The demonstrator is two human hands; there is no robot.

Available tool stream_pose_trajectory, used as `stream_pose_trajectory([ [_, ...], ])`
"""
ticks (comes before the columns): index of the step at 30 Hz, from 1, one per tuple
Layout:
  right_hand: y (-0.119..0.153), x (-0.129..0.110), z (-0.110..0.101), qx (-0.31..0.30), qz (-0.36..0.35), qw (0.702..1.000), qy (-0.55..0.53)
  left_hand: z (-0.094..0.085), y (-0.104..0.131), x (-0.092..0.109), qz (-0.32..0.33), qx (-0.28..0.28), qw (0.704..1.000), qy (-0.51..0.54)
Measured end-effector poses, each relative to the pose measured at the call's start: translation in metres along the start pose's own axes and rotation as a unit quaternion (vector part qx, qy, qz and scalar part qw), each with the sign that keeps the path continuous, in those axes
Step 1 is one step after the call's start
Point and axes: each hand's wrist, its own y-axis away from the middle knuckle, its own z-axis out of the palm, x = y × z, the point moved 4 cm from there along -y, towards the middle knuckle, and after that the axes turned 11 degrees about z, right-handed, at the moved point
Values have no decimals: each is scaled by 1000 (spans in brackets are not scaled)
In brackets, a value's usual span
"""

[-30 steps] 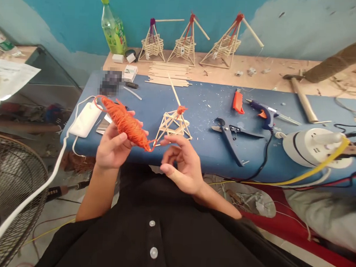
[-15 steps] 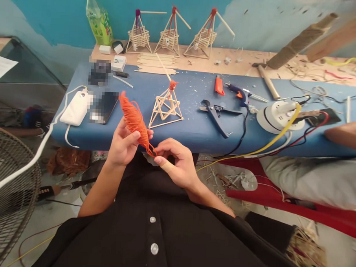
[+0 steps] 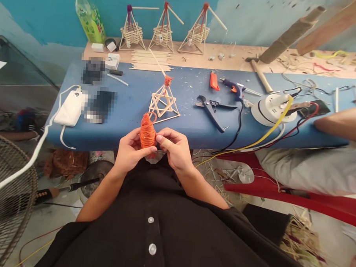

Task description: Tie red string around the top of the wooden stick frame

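Note:
An orange yarn bundle [image 3: 147,133] stands nearly upright between my hands at the table's front edge, with a loose loop at its top. My left hand [image 3: 130,152] is wrapped round its lower part. On the bundle's right side, my right hand [image 3: 176,149] pinches the yarn between thumb and fingers. Just behind the bundle, a pyramid frame of thin sticks [image 3: 164,101] stands on the blue table [image 3: 190,128], its top bound in orange and one long stick slanting up from it.
Three finished-looking stick frames [image 3: 163,34] stand at the back beside loose sticks [image 3: 151,60]. Cutters [image 3: 211,111], a glue gun [image 3: 235,88], an orange knife [image 3: 214,80] and a round power strip [image 3: 273,110] lie right. A person's forearm [image 3: 343,125] rests far right; a fan [image 3: 10,197] is left.
The orange bundle has turned more upright and moved slightly right. My right hand has moved from the yarn's lower end up against the bundle's side. The whole view has shifted a little.

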Motion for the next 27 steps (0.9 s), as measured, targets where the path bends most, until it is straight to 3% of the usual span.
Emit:
stream_pose_trajectory([
  [6,0,-4,-4,3,26,999,-28,-7,2,-7,-74,15,995,73],
  [9,0,-14,-8,-4,21,999,-50,-8,2,-10,-115,11,988,99],
  [12,4,-29,-13,-19,0,999,-47,-10,0,-8,-114,-3,989,93],
  [17,15,-54,-23,-46,-15,998,-34,-12,-7,-4,-76,-90,991,59],
  [22,22,-72,-49,28,-56,996,68,-14,-6,2,-62,-170,978,103],
  [24,25,-82,-60,62,-99,983,142,-12,-5,8,-51,-206,976,40],
  [27,33,-110,-71,114,-196,931,287,-11,-7,18,-7,-243,953,-179],
])
